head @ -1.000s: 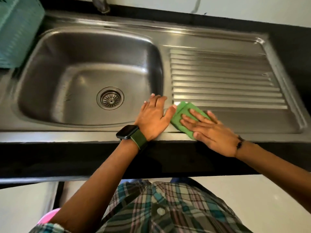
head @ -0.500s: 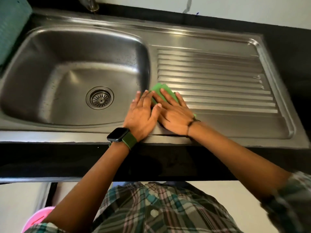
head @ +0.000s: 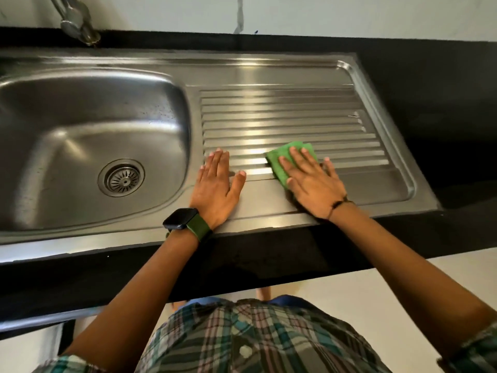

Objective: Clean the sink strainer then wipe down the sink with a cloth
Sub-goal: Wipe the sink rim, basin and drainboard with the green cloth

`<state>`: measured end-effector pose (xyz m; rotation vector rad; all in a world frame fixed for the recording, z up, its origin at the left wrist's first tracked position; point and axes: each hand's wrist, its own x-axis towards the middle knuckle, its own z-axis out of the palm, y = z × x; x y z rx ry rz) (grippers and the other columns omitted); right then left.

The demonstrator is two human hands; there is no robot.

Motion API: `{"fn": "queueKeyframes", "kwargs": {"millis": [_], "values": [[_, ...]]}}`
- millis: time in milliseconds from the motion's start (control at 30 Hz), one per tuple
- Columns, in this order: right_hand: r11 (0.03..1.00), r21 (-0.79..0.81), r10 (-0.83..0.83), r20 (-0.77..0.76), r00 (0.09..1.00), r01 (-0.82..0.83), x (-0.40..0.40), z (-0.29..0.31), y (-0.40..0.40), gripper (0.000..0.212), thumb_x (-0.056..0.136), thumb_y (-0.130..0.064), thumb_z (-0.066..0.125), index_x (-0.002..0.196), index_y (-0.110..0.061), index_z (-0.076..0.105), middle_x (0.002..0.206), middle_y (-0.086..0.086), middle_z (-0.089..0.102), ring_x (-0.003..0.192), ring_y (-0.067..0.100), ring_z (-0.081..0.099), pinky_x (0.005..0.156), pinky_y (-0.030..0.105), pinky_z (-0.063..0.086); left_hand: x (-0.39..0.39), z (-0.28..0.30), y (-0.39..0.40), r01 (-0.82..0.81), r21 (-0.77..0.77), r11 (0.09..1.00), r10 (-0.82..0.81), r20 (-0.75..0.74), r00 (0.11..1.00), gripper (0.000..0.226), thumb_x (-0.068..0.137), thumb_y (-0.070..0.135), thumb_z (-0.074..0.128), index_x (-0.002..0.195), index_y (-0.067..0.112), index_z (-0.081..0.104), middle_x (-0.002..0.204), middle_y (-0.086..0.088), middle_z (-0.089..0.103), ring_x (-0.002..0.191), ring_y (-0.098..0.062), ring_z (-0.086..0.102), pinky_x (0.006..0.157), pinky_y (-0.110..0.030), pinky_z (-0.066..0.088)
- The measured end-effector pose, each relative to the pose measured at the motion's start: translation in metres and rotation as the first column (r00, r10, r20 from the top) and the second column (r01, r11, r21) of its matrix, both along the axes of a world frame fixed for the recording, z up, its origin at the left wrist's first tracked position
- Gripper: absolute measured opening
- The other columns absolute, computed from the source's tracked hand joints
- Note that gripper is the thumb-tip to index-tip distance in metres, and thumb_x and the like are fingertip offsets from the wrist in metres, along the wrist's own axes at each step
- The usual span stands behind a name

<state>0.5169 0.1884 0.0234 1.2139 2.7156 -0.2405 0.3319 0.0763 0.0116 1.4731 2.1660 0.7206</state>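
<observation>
The person is standing at a black table (head: pixel 430 109) with a steel sink (head: pixel 269 68) set into it. The right hand (head: pixel 313 187) is lying flat, fingers spread, pressing down on a folded green cloth (head: pixel 282 160) — not gripping it, just palm and fingers on top. The cloth is sitting on the ribbed drainboard (head: pixel 282 114), at the near ribs, with its far corner and left edge sticking out from under the fingers. The left hand (head: pixel 217 187) is resting open, palm down, on the flat steel between the basin (head: pixel 88 125) and the drainboard, fingertips reaching the first ribs, thumb out to the right; it is holding nothing. The two hands are apart, with bare steel between them. A dark smartwatch (head: pixel 179 218) on a green band is sitting on the left wrist, and a thin dark bracelet (head: pixel 337 205) is circling the right wrist. The sink strainer (head: pixel 121 179) is sitting in the drain at the bottom of the basin, well left of both hands — nothing is touching it. Water droplets are showing on the basin's right wall. A metal tap (head: pixel 75 21) is showing at the top left, behind the basin. A plaid shirt (head: pixel 242 337) is filling the bottom of the view.
</observation>
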Motion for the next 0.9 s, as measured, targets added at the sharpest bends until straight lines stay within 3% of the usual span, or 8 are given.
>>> {"fn": "queueKeyframes", "kwargs": {"millis": [167, 300, 367, 467, 600, 700, 900], "values": [[0.982, 0.003, -0.187, -0.006, 0.982, 0.187, 0.046, 0.003, 0.025, 0.050, 0.097, -0.032, 0.027, 0.145, -0.033, 0.013, 0.158, -0.004, 0.005, 0.145, 0.016, -0.001, 0.116, 0.048, 0.000, 0.001, -0.004, 0.001, 0.008, -0.016, 1.000, -0.009, -0.058, 0.998, 0.060, 0.096, 0.041, 0.027, 0.146, 0.011, 0.011, 0.156, -0.007, 0.008, 0.144, -0.019, 0.002, 0.115, -0.032, -0.001], [0.968, -0.052, -0.250, -0.171, 0.953, 0.244, 0.034, 0.011, 0.009, 0.047, 0.095, -0.028, 0.041, 0.141, -0.023, 0.033, 0.154, 0.005, 0.024, 0.144, 0.021, 0.014, 0.117, 0.031, 0.010, 0.002, -0.004, 0.002, -0.001, -0.003, 1.000, 0.000, -0.071, 0.997, 0.060, 0.096, 0.040, 0.027, 0.145, 0.010, 0.013, 0.156, -0.008, 0.010, 0.144, -0.019, 0.003, 0.115, -0.032, 0.000], [0.988, -0.055, -0.154, -0.190, 0.970, 0.146, 0.015, 0.016, -0.016, 0.047, 0.093, -0.034, 0.045, 0.139, -0.026, 0.038, 0.151, 0.003, 0.031, 0.143, 0.020, 0.019, 0.115, 0.027, 0.015, 0.003, -0.003, 0.003, 0.005, 0.024, 1.000, -0.003, -0.089, 0.996, 0.060, 0.096, 0.041, 0.026, 0.145, 0.010, 0.014, 0.156, -0.009, 0.010, 0.144, -0.020, 0.003, 0.115, -0.032, -0.001], [0.998, 0.004, 0.070, -0.092, 0.993, -0.070, -0.029, 0.010, -0.060, 0.054, 0.091, -0.041, 0.041, 0.142, -0.023, 0.032, 0.152, 0.013, 0.028, 0.142, 0.032, 0.017, 0.117, 0.037, 0.008, 0.002, -0.003, 0.005, -0.013, 0.078, 0.997, 0.025, -0.151, 0.988, 0.065, 0.092, 0.047, 0.021, 0.145, 0.009, 0.017, 0.156, -0.008, 0.005, 0.144, -0.018, -0.002, 0.114, -0.031, -0.004], [0.986, 0.038, 0.163, -0.042, 0.986, -0.161, -0.052, 0.007, -0.069, 0.055, 0.093, -0.035, 0.037, 0.145, -0.022, 0.024, 0.154, 0.009, 0.025, 0.143, 0.035, 0.013, 0.118, 0.042, 0.007, 0.003, -0.001, 0.002, 0.010, 0.159, 0.987, 0.023, -0.208, 0.978, 0.072, 0.086, 0.051, 0.013, 0.143, 0.008, 0.023, 0.156, -0.010, 0.006, 0.141, -0.014, -0.005, 0.115, -0.033, -0.004], [0.975, 0.052, 0.217, -0.046, 0.975, -0.215, -0.032, 0.005, -0.056, 0.050, 0.093, -0.031, 0.039, 0.142, -0.027, 0.030, 0.153, 0.001, 0.027, 0.143, 0.028, 0.016, 0.117, 0.041, 0.010, 0.004, -0.001, 0.001, 0.067, 0.156, 0.986, -0.027, -0.247, 0.969, 0.072, 0.085, 0.052, 0.014, 0.141, 0.008, 0.027, 0.156, -0.009, 0.009, 0.140, -0.012, -0.003, 0.115, -0.034, -0.002], [0.992, 0.077, -0.102, -0.032, 0.994, 0.104, 0.067, 0.005, -0.012, 0.045, 0.090, -0.023, 0.045, 0.135, -0.028, 0.044, 0.150, -0.001, 0.035, 0.142, 0.024, 0.024, 0.116, 0.038, 0.014, 0.006, 0.001, 0.001, 0.087, 0.096, 0.992, -0.058, -0.273, 0.960, 0.077, 0.082, 0.057, 0.012, 0.143, 0.010, 0.025, 0.156, -0.007, 0.006, 0.138, -0.008, -0.007, 0.116, -0.033, -0.003]]}}
